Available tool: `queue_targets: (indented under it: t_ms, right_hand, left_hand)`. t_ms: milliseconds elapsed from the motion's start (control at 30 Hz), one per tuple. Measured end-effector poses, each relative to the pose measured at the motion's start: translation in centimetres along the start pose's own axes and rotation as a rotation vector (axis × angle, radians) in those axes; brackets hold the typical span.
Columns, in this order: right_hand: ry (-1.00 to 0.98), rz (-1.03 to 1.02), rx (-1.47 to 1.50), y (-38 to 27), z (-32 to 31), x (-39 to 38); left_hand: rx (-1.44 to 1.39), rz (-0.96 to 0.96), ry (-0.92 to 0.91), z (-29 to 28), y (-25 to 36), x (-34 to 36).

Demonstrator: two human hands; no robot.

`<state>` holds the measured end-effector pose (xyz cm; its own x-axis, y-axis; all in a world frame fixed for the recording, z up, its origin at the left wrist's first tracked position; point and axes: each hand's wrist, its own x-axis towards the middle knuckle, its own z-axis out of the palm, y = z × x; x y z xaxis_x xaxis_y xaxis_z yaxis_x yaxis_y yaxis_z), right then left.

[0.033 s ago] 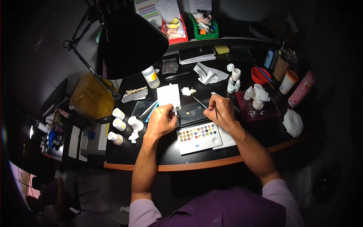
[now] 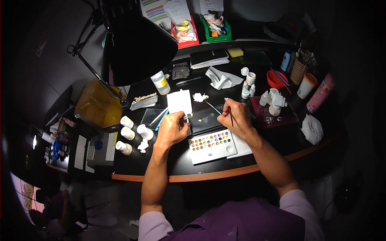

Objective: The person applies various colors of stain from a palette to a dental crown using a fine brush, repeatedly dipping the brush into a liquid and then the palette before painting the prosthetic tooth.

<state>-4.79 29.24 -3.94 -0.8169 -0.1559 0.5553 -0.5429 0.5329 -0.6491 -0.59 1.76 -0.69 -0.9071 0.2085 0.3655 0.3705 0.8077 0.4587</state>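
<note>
My left hand point(image 2: 172, 130) is closed in a pinch on a small metal holder point(image 2: 187, 117), with a tiny pale piece at its tip, too small to make out. My right hand point(image 2: 238, 116) grips a thin brush point(image 2: 213, 107) whose tip points toward a crumpled white tissue point(image 2: 198, 97). A second dark, slender handle point(image 2: 231, 119) shows below those fingers. Between the hands is a dark slab point(image 2: 207, 127) bearing a small yellowish tooth-like piece point(image 2: 200, 120). Nearer me lies a white palette point(image 2: 210, 156) with rows of coloured wells. A white paper pad point(image 2: 179, 100) sits beyond my left hand.
White jars point(image 2: 127, 133) cluster left of my left forearm. A black lamp point(image 2: 140, 48) hangs over the far left. To the right stand a maroon tray point(image 2: 288, 119) with small bottles, a red bowl point(image 2: 275, 83) and a brush holder point(image 2: 298, 72). A wooden edge point(image 2: 209, 175) fronts the desk.
</note>
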Motion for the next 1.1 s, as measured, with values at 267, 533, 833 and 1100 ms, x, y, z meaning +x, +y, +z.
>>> queue_targets:
  t_ms: [267,533,833,1100]
  right_hand:
    - [0.028,0.028,0.115,1.8,-2.6,1.1]
    - [-0.13,0.11,0.053,3.6,-1.3,2.5]
    - [-0.277,-0.041,0.013,3.1,-1.3,3.1]
    - [-0.334,0.008,0.098,3.3,-0.8,3.6]
  left_hand:
    - [-0.004,-0.036,0.067,-0.8,-0.9,-0.1]
    - [-0.045,0.035,0.127,-0.2,-2.0,-0.2]
    - [-0.06,0.039,0.115,-0.9,-1.8,-0.1]
    - [-0.061,-0.07,0.064,-1.6,-1.7,-0.3]
